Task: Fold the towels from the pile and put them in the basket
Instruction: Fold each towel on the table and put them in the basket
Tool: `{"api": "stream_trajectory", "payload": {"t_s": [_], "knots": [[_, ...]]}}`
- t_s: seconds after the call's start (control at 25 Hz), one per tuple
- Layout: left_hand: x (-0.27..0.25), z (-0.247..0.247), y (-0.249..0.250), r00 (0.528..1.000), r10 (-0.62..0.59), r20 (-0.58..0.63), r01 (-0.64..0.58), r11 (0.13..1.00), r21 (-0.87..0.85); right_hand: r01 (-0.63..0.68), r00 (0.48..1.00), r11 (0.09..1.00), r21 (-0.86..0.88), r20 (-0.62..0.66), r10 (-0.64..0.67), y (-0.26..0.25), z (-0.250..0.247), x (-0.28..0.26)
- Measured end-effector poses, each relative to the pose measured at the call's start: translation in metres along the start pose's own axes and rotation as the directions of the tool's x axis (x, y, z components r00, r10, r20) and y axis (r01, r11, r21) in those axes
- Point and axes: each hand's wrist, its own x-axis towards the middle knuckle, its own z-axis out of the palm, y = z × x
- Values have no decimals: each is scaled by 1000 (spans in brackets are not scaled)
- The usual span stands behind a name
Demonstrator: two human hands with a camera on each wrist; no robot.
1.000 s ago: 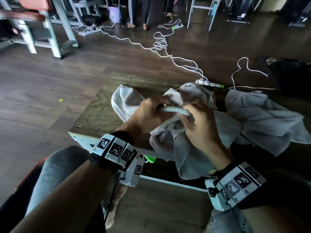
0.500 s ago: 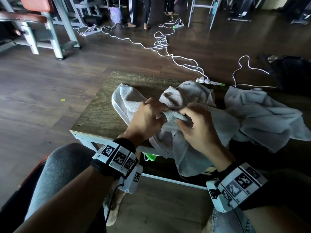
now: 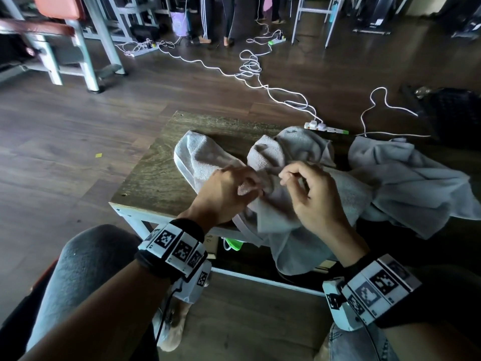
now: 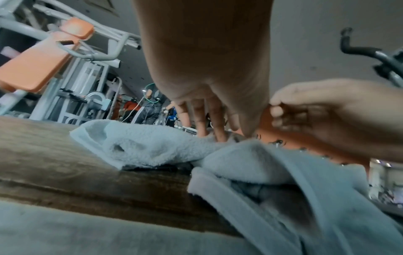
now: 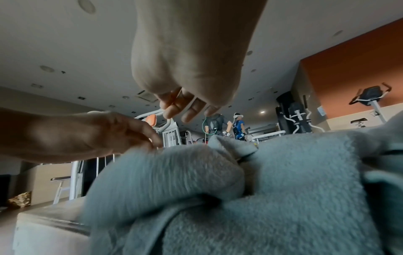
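While it lies crumpled across the near right part of the small wooden table [image 3: 156, 173], the grey towel [image 3: 283, 220] hangs partly over the near edge toward the person's lap. Left hand [image 3: 226, 191] sits on the towel's middle, fingers [image 4: 218, 124] reaching down into the cloth; in the left wrist view they look fairly straight, so whether they actually pinch fabric I cannot tell. Right hand [image 3: 312, 196] hovers just above the towel, close beside the left hand, fingers loosely curled, thumb and forefinger near each other, apparently gripping nothing; the right wrist view shows its fingertips [image 5: 187, 110] clear of the cloth. Pile of more grey towels [image 3: 406, 178] sits just right of the worked towel, touching it. Marker bands on both wrists. Behind the table, a white power strip [image 3: 325, 126] and white cables [image 3: 260, 74] on dark wood floor. Gym equipment frames [image 3: 78, 43] at far left.
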Motion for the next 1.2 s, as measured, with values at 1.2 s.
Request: {"api": "stream_trajectory", "payload": {"t_s": [1.2], "knots": [[-16, -25, 25, 828, -462, 320, 404, 885, 232, -369, 862, 898, 241, -273, 427, 5, -12, 14]]}}
